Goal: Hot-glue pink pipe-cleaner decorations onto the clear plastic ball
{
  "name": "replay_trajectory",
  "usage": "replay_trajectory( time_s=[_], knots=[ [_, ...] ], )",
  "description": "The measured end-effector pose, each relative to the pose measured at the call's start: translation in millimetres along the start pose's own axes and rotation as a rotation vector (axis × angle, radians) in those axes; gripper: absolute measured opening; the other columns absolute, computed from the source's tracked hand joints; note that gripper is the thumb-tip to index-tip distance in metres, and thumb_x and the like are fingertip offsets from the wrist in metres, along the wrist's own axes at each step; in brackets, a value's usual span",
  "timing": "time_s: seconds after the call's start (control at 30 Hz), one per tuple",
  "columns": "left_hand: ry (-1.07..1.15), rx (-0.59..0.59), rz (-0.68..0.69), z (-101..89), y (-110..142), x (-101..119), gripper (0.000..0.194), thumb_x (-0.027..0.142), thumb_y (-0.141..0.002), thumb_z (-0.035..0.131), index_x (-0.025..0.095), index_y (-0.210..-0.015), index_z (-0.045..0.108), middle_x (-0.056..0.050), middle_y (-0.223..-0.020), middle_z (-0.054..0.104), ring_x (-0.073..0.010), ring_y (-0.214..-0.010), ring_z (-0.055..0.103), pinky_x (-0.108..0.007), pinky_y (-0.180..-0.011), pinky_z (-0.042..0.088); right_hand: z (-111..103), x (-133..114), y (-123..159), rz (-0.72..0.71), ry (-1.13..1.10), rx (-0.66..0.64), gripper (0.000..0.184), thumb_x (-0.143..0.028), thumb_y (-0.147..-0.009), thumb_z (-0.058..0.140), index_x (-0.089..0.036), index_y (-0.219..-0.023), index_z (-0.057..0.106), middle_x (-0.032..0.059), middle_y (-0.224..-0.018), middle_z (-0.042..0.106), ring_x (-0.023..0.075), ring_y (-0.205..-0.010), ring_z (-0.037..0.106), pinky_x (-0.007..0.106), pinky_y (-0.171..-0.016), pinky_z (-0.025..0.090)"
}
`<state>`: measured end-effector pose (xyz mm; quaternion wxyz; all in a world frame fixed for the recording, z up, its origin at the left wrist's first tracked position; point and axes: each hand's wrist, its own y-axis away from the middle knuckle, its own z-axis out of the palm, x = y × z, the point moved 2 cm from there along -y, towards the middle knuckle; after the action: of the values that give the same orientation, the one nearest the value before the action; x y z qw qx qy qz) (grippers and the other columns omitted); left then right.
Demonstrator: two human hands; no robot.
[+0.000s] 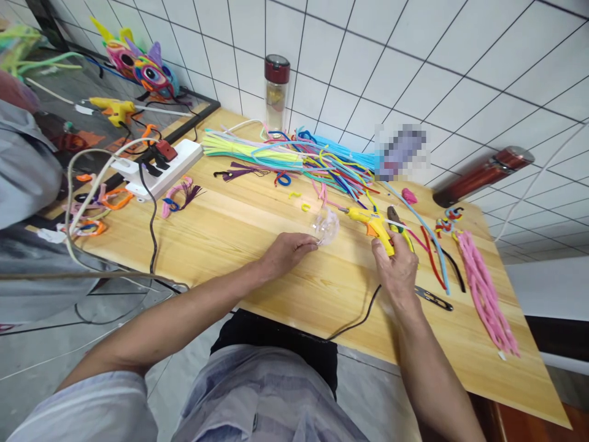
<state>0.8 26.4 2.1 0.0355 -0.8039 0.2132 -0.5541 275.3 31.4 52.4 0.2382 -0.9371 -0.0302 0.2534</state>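
My right hand (398,264) is wrapped round the handle of a yellow hot glue gun (368,222), its nozzle pointing left. A white glue stick sticks out of the back of the gun. Pinched at the fingertips of my left hand (289,252) is a clear, rounded plastic piece (326,226), just left of the nozzle and apart from it. Small yellow bits (305,207) lie on the table beyond it. Pliers (394,216) with yellow-green grips lie just behind my right hand, partly hidden by it.
Bundled pipe cleaners (276,152) stretch along the back of the wooden table (221,239). A clear bottle (277,92) and a red flask (483,177) stand near the wall. Pink braided strands (488,294) lie right; a power strip (163,172) with cords lies left, near another person's sleeve (27,153).
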Motion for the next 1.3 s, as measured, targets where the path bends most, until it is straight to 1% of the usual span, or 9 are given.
replay_trajectory(
  time_s=[0.23, 0.37, 0.57, 0.7, 0.77, 0.97, 1.07, 1.2, 1.3],
  knots=[
    [0.031, 0.005, -0.011, 0.7, 0.2, 0.0, 0.019, 0.03, -0.099, 0.065, 0.021, -0.098, 0.082, -0.002, -0.101, 0.085, -0.0189, -0.092, 0.079, -0.026, -0.083, 0.059, 2.9, -4.4, 3.5, -0.026, -0.015, -0.097, 0.038, -0.045, -0.091, 0.056, -0.019, -0.112, 0.074, 0.0029, -0.074, 0.07, 0.0174, -0.054, 0.053, 0.031, -0.059, 0.044],
    [0.052, 0.036, 0.009, 0.3, 0.2, -0.4, 0.019, 0.031, -0.099, 0.066, 0.021, -0.098, 0.082, -0.003, -0.102, 0.085, -0.0192, -0.093, 0.081, -0.026, -0.084, 0.062, -4.3, -9.4, 4.1, -0.046, -0.05, -0.09, 0.036, -0.045, -0.091, 0.057, -0.02, -0.11, 0.074, 0.0018, -0.073, 0.067, 0.0171, -0.055, 0.051, 0.031, -0.059, 0.043],
    [0.088, 0.113, 0.124, 1.5, 2.0, -0.1, 0.021, 0.034, -0.101, 0.067, 0.022, -0.103, 0.083, -0.006, -0.115, 0.084, -0.0216, -0.109, 0.081, -0.034, -0.101, 0.064, -7.2, -4.5, 0.4, 0.085, -0.16, -0.05, 0.038, -0.048, -0.09, 0.059, -0.019, -0.108, 0.075, 0.0023, -0.078, 0.068, 0.0197, -0.068, 0.055, 0.031, -0.062, 0.043],
    [0.075, 0.123, 0.252, 3.2, 1.3, -0.4, 0.02, 0.03, -0.102, 0.066, 0.022, -0.109, 0.083, -0.007, -0.115, 0.084, -0.0217, -0.117, 0.078, -0.037, -0.106, 0.063, -3.2, -2.7, 0.6, 0.091, -0.193, -0.064, 0.038, -0.049, -0.09, 0.06, -0.02, -0.108, 0.075, 0.0043, -0.085, 0.072, 0.0214, -0.075, 0.059, 0.032, -0.066, 0.045],
    [0.07, 0.116, 0.283, 3.4, 0.4, -0.6, 0.021, 0.029, -0.103, 0.066, 0.023, -0.112, 0.083, -0.007, -0.116, 0.084, -0.0219, -0.119, 0.078, -0.038, -0.107, 0.063, -2.3, -3.6, 1.3, 0.09, -0.207, -0.079, 0.038, -0.049, -0.092, 0.059, -0.02, -0.11, 0.075, 0.0049, -0.087, 0.073, 0.0216, -0.077, 0.06, 0.032, -0.066, 0.045],
    [0.045, 0.117, 0.327, 2.3, -0.6, 1.2, 0.021, 0.026, -0.102, 0.066, 0.023, -0.115, 0.082, -0.008, -0.117, 0.083, -0.0213, -0.12, 0.077, -0.038, -0.108, 0.064, -3.2, -6.7, 2.2, 0.097, -0.206, -0.142, 0.038, -0.047, -0.092, 0.057, -0.02, -0.112, 0.075, 0.0034, -0.085, 0.073, 0.0183, -0.066, 0.055, 0.03, -0.059, 0.041],
    [0.051, 0.128, 0.347, 2.1, -0.1, 1.8, 0.02, 0.023, -0.102, 0.067, 0.022, -0.115, 0.082, -0.008, -0.117, 0.083, -0.0213, -0.12, 0.077, -0.039, -0.107, 0.064, -4.6, -7.6, 1.8, 0.105, -0.202, -0.127, 0.038, -0.047, -0.09, 0.057, -0.02, -0.109, 0.075, 0.0028, -0.081, 0.071, 0.0173, -0.062, 0.052, 0.03, -0.058, 0.041],
    [0.062, 0.105, 0.326, 2.3, 0.4, 1.0, 0.02, 0.023, -0.102, 0.067, 0.023, -0.114, 0.083, -0.009, -0.117, 0.083, -0.0229, -0.121, 0.076, -0.044, -0.11, 0.062, -5.6, -8.3, 1.3, 0.111, -0.202, -0.122, 0.037, -0.047, -0.09, 0.057, -0.02, -0.108, 0.075, 0.0016, -0.077, 0.069, 0.0167, -0.058, 0.049, 0.03, -0.057, 0.04],
    [0.057, 0.105, 0.327, 1.8, 0.9, 0.6, 0.021, 0.023, -0.101, 0.067, 0.024, -0.115, 0.083, -0.009, -0.118, 0.083, -0.0229, -0.122, 0.076, -0.044, -0.111, 0.062, -5.6, -9.0, 1.3, 0.102, -0.197, -0.132, 0.034, -0.045, -0.09, 0.056, -0.021, -0.106, 0.074, -0.0006, -0.07, 0.064, 0.0162, -0.056, 0.047, 0.03, -0.057, 0.04]
  ],
)
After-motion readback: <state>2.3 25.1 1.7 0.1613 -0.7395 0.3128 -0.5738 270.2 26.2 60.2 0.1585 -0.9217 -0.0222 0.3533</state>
